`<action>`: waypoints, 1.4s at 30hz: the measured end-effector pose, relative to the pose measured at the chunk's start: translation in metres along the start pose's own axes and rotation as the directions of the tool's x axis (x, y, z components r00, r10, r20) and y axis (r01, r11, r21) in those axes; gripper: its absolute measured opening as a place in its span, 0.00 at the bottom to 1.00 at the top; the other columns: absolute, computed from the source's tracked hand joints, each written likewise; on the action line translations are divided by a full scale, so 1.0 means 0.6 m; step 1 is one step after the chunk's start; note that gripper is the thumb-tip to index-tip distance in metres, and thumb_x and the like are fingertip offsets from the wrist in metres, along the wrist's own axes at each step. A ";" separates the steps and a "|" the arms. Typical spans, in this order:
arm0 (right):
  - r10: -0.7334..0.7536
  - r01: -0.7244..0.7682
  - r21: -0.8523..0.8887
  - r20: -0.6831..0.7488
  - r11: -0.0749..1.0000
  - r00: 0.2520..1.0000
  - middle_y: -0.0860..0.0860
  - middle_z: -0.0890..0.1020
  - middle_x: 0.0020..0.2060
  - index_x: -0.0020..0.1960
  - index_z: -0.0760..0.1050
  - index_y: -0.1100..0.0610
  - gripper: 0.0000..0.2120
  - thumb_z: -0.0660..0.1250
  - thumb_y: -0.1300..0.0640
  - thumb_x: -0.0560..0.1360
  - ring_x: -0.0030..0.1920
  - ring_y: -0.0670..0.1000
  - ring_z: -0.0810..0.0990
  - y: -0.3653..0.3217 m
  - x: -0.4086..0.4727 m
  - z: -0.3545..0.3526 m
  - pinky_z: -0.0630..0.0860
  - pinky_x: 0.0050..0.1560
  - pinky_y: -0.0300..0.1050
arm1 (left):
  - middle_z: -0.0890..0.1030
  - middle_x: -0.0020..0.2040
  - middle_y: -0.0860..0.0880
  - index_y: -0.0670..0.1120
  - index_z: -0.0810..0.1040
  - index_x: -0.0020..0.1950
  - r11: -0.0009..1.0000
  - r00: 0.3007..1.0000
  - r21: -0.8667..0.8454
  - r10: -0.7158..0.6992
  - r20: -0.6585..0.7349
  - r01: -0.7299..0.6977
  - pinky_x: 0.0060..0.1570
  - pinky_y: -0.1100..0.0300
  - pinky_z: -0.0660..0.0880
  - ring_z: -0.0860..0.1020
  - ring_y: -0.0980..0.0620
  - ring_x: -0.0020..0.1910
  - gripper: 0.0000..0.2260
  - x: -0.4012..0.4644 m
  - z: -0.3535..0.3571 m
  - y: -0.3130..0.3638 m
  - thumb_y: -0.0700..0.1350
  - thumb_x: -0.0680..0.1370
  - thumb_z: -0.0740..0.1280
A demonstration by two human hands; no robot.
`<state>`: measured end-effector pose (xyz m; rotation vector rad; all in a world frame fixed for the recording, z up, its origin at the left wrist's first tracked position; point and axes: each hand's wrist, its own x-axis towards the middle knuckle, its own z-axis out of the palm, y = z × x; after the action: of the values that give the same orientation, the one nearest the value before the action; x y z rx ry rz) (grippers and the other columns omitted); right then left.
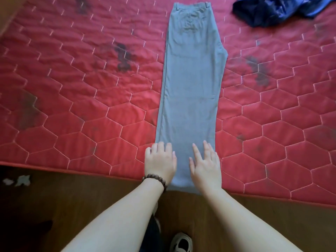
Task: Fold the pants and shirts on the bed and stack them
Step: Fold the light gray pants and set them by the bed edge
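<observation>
A pair of pants [190, 84] lies flat along the middle of the bed [72, 88], legs stacked one on the other, waistband at the far end and hems at the near edge, slightly overhanging it. The left hand [160, 163] rests on the near left edge of the legs, the right hand [206, 164] beside it on the right part. A crumpled garment [276, 10] lies at the far right, apart from the pants. Floor [63, 206] runs below the bed edge, with a shoe [181, 242] on it.

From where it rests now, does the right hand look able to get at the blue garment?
Probably not without leaning in: the right hand lies on the pants' hem, while the blue garment sits far across the bed.
</observation>
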<state>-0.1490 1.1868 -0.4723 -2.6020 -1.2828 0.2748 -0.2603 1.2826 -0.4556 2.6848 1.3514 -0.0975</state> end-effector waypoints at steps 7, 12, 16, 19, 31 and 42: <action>0.012 -0.012 0.000 -0.002 1.000 1.000 0.62 0.58 0.75 0.73 0.68 0.55 0.25 0.66 0.54 0.78 0.76 0.61 0.57 -0.005 0.199 0.013 0.56 0.73 0.60 | 0.74 0.62 0.43 0.44 0.73 0.63 0.998 0.999 -0.044 0.039 -0.003 -0.039 0.57 0.50 0.68 0.72 0.42 0.59 0.16 0.221 -0.001 -0.049 0.49 0.77 0.61; 0.009 -0.008 -0.066 0.003 0.998 1.000 0.60 0.48 0.77 0.76 0.60 0.51 0.26 0.61 0.50 0.79 0.78 0.59 0.47 0.010 0.339 0.035 0.45 0.76 0.57 | 0.67 0.71 0.40 0.44 0.65 0.75 0.985 0.998 -0.160 0.062 0.015 -0.058 0.65 0.50 0.64 0.67 0.40 0.67 0.24 0.348 0.033 -0.053 0.46 0.79 0.61; 0.051 -0.046 -0.109 0.043 0.993 0.998 0.59 0.42 0.77 0.78 0.56 0.49 0.28 0.60 0.49 0.80 0.78 0.58 0.41 0.034 0.408 0.038 0.43 0.76 0.55 | 0.70 0.65 0.41 0.43 0.64 0.75 0.943 1.000 -0.332 -0.017 0.005 0.018 0.62 0.53 0.65 0.69 0.41 0.61 0.23 0.404 0.045 -0.036 0.43 0.80 0.61; 0.146 -0.139 -0.097 0.072 0.985 0.987 0.60 0.39 0.77 0.78 0.52 0.48 0.31 0.60 0.47 0.79 0.78 0.58 0.42 0.046 0.438 0.031 0.48 0.76 0.53 | 0.71 0.61 0.41 0.43 0.65 0.73 0.863 0.974 -0.454 -0.218 0.061 0.221 0.53 0.50 0.70 0.75 0.39 0.54 0.21 0.432 0.037 -0.025 0.42 0.79 0.62; 0.385 -0.376 0.268 0.020 0.887 0.923 0.59 0.63 0.67 0.79 0.45 0.58 0.41 0.67 0.63 0.75 0.63 0.61 0.69 0.025 0.447 0.008 0.69 0.63 0.52 | 0.80 0.49 0.43 0.44 0.71 0.53 0.750 0.876 -0.470 -0.465 0.126 0.465 0.40 0.57 0.64 0.78 0.41 0.49 0.09 0.468 0.030 -0.025 0.49 0.79 0.64; 0.346 -0.359 0.105 0.123 0.927 0.930 0.58 0.76 0.50 0.56 0.65 0.61 0.09 0.62 0.59 0.79 0.49 0.63 0.77 0.040 0.441 0.008 0.68 0.42 0.51 | 0.79 0.45 0.33 0.37 0.69 0.53 0.772 0.927 -0.527 -0.361 0.097 0.356 0.37 0.53 0.61 0.77 0.33 0.45 0.10 0.459 0.032 -0.035 0.45 0.83 0.57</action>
<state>0.0264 1.3839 -0.5015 -2.7241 -0.7826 0.5393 -0.1128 1.5111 -0.5090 1.9463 1.5928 0.2283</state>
